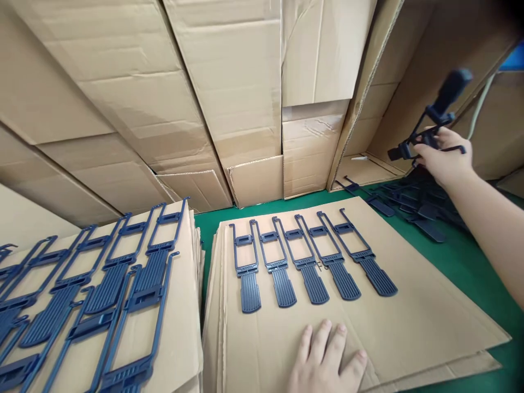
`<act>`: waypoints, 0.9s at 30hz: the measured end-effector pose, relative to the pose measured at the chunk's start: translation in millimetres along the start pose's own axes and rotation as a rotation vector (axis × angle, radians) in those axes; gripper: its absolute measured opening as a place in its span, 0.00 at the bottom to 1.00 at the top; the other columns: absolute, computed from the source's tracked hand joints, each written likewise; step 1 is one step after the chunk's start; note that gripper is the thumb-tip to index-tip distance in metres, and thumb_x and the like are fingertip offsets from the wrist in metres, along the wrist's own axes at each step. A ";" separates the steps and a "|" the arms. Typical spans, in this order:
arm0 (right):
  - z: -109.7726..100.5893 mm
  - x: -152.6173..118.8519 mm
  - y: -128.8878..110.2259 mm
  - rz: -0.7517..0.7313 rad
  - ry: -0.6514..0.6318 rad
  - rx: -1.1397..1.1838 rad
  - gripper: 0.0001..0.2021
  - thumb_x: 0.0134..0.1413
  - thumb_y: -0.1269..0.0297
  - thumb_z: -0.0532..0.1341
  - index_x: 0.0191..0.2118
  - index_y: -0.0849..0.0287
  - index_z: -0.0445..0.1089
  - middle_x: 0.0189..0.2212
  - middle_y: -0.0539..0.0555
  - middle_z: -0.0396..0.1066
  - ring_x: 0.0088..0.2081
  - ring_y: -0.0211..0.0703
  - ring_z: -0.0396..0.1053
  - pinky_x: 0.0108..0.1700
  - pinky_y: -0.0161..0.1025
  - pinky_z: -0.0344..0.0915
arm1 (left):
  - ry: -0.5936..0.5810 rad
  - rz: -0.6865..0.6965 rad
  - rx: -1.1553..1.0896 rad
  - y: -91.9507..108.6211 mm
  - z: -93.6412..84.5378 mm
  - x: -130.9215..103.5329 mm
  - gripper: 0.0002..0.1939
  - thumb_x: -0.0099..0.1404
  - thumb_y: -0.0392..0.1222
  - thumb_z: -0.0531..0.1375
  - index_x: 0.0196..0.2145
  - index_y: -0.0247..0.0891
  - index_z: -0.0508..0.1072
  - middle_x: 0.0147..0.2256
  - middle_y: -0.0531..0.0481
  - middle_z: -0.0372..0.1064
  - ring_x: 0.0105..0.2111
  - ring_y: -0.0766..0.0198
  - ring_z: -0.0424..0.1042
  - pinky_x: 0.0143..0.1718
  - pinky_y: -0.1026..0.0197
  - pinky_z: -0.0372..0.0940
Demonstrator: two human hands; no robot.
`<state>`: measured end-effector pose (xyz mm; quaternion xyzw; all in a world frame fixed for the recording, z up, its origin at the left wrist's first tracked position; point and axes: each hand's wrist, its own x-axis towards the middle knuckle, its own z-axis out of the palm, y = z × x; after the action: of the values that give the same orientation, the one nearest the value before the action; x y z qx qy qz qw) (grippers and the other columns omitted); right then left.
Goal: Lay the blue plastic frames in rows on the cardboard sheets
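My left hand [327,360] lies flat on the cardboard sheet [409,333], its fingers spread, just below a row of several dark blue plastic frames [315,284] with ribbed paddles. At the upper right, my right hand [444,155] is raised and grips a dark plastic part [448,95], which is slightly blurred. Whether it is one part or more is unclear. Beneath that hand lies a loose pile of dark parts [426,204] on the green surface.
A cardboard stack [180,327] at the left bears more blue frames [143,297] in overlapping rows. Tall cardboard boxes [241,82] stand along the back. An open cardboard box [368,131] stands behind the pile. The green table [262,206] shows between the stacks.
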<state>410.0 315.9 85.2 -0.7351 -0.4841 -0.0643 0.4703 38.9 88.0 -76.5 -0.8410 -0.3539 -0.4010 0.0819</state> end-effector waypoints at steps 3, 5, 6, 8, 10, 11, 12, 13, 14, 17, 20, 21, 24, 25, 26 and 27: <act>-31.2 -53.8 -32.8 0.043 0.115 0.454 0.24 0.51 0.70 0.58 0.55 0.65 0.57 0.49 0.65 0.62 0.44 0.41 0.65 0.34 0.32 0.64 | -0.317 0.112 -0.103 -8.4 -26.2 15.1 0.25 0.54 0.60 0.59 0.47 0.47 0.68 0.50 0.50 0.65 0.48 0.55 0.67 0.43 0.52 0.68; -51.7 -100.1 -53.9 0.046 0.061 0.658 0.24 0.50 0.71 0.57 0.55 0.61 0.57 0.48 0.64 0.63 0.39 0.41 0.67 0.36 0.38 0.67 | -0.420 0.061 -0.144 -9.1 -41.4 23.7 0.28 0.57 0.58 0.56 0.52 0.44 0.63 0.56 0.46 0.58 0.51 0.54 0.63 0.46 0.51 0.67; -61.5 -123.5 -63.8 0.083 0.009 0.741 0.24 0.49 0.72 0.57 0.54 0.58 0.58 0.48 0.63 0.63 0.36 0.41 0.68 0.35 0.41 0.68 | -0.427 0.029 -0.152 -8.4 -47.4 27.2 0.28 0.59 0.54 0.56 0.55 0.42 0.60 0.58 0.43 0.53 0.53 0.53 0.61 0.46 0.52 0.67; -79.6 -167.6 -81.8 0.208 -0.100 0.828 0.21 0.49 0.69 0.56 0.51 0.55 0.62 0.46 0.62 0.64 0.33 0.42 0.69 0.34 0.44 0.69 | -0.358 -0.029 -0.152 -6.2 -56.2 32.2 0.30 0.60 0.45 0.56 0.58 0.39 0.54 0.61 0.37 0.41 0.56 0.51 0.56 0.45 0.52 0.67; -94.6 -206.6 -96.9 0.371 -0.229 0.862 0.18 0.46 0.67 0.58 0.46 0.55 0.66 0.40 0.62 0.67 0.32 0.46 0.69 0.31 0.44 0.70 | -0.203 -0.052 -0.148 -4.9 -61.3 35.5 0.32 0.60 0.40 0.55 0.60 0.36 0.48 0.61 0.34 0.35 0.58 0.48 0.51 0.46 0.50 0.66; -100.4 -224.3 -103.2 0.448 -0.307 0.866 0.18 0.43 0.66 0.61 0.44 0.56 0.67 0.38 0.62 0.68 0.32 0.49 0.70 0.29 0.45 0.70 | -0.133 -0.047 -0.154 -4.8 -63.1 36.8 0.34 0.59 0.41 0.55 0.60 0.36 0.45 0.61 0.33 0.35 0.59 0.47 0.49 0.47 0.47 0.65; -104.7 -241.0 -108.6 0.517 -0.396 0.875 0.18 0.40 0.64 0.63 0.43 0.56 0.68 0.36 0.62 0.69 0.31 0.52 0.70 0.28 0.46 0.69 | -0.096 -0.032 -0.171 -4.7 -64.8 37.8 0.37 0.59 0.43 0.56 0.61 0.36 0.43 0.60 0.33 0.35 0.59 0.46 0.49 0.48 0.45 0.64; -107.4 -256.9 -113.1 0.569 -0.494 0.886 0.20 0.38 0.61 0.65 0.42 0.56 0.68 0.34 0.62 0.69 0.30 0.54 0.70 0.26 0.47 0.69 | -0.090 -0.017 -0.200 -4.3 -66.5 38.6 0.40 0.57 0.45 0.57 0.62 0.36 0.41 0.60 0.32 0.36 0.58 0.46 0.49 0.48 0.44 0.63; -108.5 -271.8 -117.1 0.605 -0.563 0.894 0.22 0.35 0.58 0.66 0.42 0.56 0.68 0.35 0.62 0.70 0.29 0.55 0.69 0.24 0.47 0.68 | -0.108 -0.008 -0.243 -3.6 -68.3 39.3 0.43 0.56 0.46 0.59 0.62 0.36 0.39 0.60 0.32 0.38 0.58 0.45 0.50 0.48 0.44 0.63; -102.7 -309.7 -127.8 0.624 -0.581 0.889 0.26 0.35 0.53 0.67 0.45 0.55 0.67 0.41 0.59 0.69 0.33 0.54 0.70 0.27 0.46 0.69 | -0.270 -0.066 -0.434 1.8 -74.8 40.0 0.46 0.54 0.39 0.59 0.63 0.42 0.36 0.57 0.35 0.49 0.54 0.47 0.58 0.45 0.47 0.66; -91.4 -332.9 -137.5 0.568 -0.576 0.915 0.26 0.44 0.52 0.63 0.50 0.54 0.63 0.47 0.57 0.66 0.44 0.52 0.67 0.40 0.44 0.69 | -0.421 -0.243 -0.658 7.9 -80.8 41.2 0.47 0.53 0.32 0.57 0.63 0.51 0.34 0.56 0.42 0.54 0.52 0.48 0.62 0.45 0.46 0.66; -88.2 -336.8 -139.9 0.525 -0.627 0.956 0.26 0.47 0.51 0.61 0.52 0.55 0.62 0.48 0.57 0.65 0.46 0.52 0.65 0.43 0.44 0.68 | -0.437 -0.312 -0.736 9.2 -82.2 42.3 0.47 0.53 0.32 0.57 0.62 0.53 0.35 0.58 0.44 0.52 0.53 0.49 0.60 0.48 0.47 0.64; -82.7 -338.0 -142.3 0.343 -0.824 1.074 0.26 0.55 0.46 0.52 0.55 0.54 0.61 0.49 0.57 0.63 0.47 0.50 0.64 0.44 0.42 0.67 | -0.404 -0.523 -1.043 10.7 -84.2 47.9 0.43 0.55 0.32 0.58 0.62 0.52 0.40 0.59 0.48 0.52 0.56 0.57 0.57 0.54 0.55 0.59; -81.9 -335.4 -141.6 0.285 -0.877 1.078 0.27 0.56 0.44 0.49 0.54 0.55 0.62 0.49 0.57 0.63 0.47 0.49 0.65 0.44 0.41 0.67 | -0.375 -0.592 -1.159 10.5 -84.4 50.0 0.40 0.56 0.32 0.59 0.61 0.49 0.44 0.57 0.48 0.55 0.54 0.59 0.59 0.53 0.58 0.59; -81.2 -331.7 -140.2 0.230 -0.912 1.067 0.27 0.57 0.43 0.45 0.53 0.55 0.64 0.49 0.56 0.63 0.46 0.48 0.65 0.44 0.41 0.66 | -0.340 -0.655 -1.260 10.1 -84.7 52.0 0.37 0.57 0.33 0.59 0.59 0.47 0.47 0.53 0.47 0.59 0.51 0.62 0.62 0.52 0.60 0.61; -80.3 -327.2 -138.5 0.178 -0.906 1.045 0.28 0.58 0.42 0.42 0.50 0.56 0.67 0.49 0.56 0.63 0.44 0.47 0.66 0.43 0.40 0.67 | -0.303 -0.710 -1.337 9.3 -85.3 53.8 0.32 0.57 0.34 0.59 0.56 0.45 0.51 0.49 0.48 0.63 0.47 0.64 0.65 0.49 0.62 0.62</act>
<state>160.9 54.5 36.6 -0.4036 -0.5380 0.5289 0.5176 15.5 73.7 21.0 -0.5937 -0.2923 -0.4121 -0.6263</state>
